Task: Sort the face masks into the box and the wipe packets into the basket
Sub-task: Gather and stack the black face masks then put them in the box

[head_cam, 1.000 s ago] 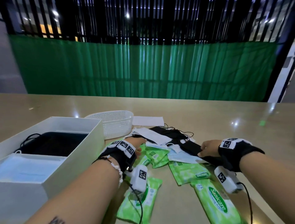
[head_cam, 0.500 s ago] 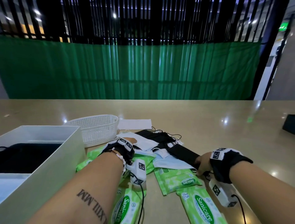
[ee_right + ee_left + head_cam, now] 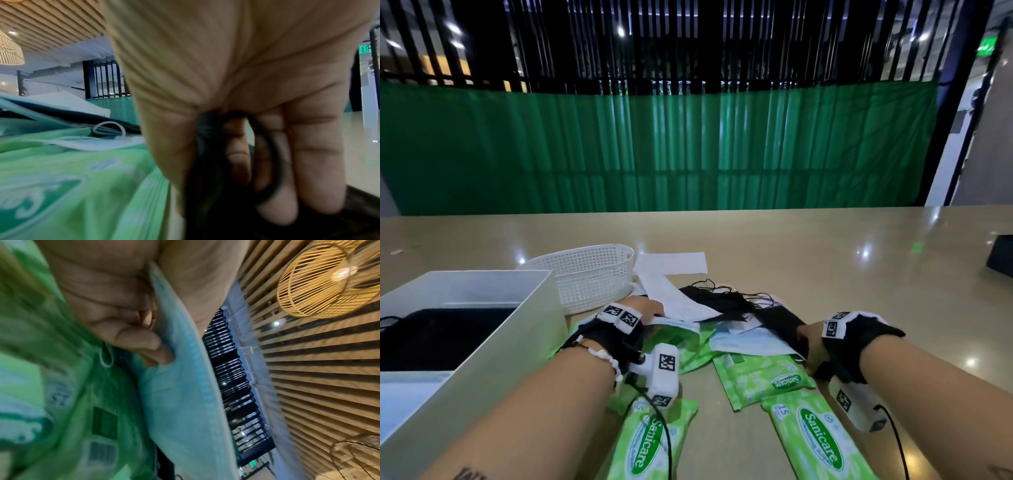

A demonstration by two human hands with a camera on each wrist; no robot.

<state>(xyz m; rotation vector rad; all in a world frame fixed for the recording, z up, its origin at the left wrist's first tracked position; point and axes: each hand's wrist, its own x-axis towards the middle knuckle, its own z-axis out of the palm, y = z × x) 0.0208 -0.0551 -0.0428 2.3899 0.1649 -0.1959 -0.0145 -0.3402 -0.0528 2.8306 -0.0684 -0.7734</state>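
Note:
A pile of face masks and green wipe packets lies mid-table. My left hand [image 3: 652,308] reaches into its left side; in the left wrist view my left hand [image 3: 162,353] pinches a light blue mask [image 3: 180,394] above a green wipe packet [image 3: 61,402]. My right hand [image 3: 806,344] sits at the pile's right side, its fingers [image 3: 238,155] curled round a black mask [image 3: 205,203] and its ear loop. Several wipe packets [image 3: 763,380] lie near me. The white box [image 3: 541,329] at left holds a black mask [image 3: 441,335]. The white basket [image 3: 592,274] stands behind it.
A white mask [image 3: 674,298], a black mask [image 3: 715,301] and a light blue mask [image 3: 750,342] overlap in the pile. A white paper sheet [image 3: 671,263] lies behind them. A dark object [image 3: 1001,257] sits at the table's right edge. Green curtain beyond.
The view has swung right, so the box has slid toward the left edge. My right hand has drawn nearer to me along the black mask. My left hand has stayed at the pile.

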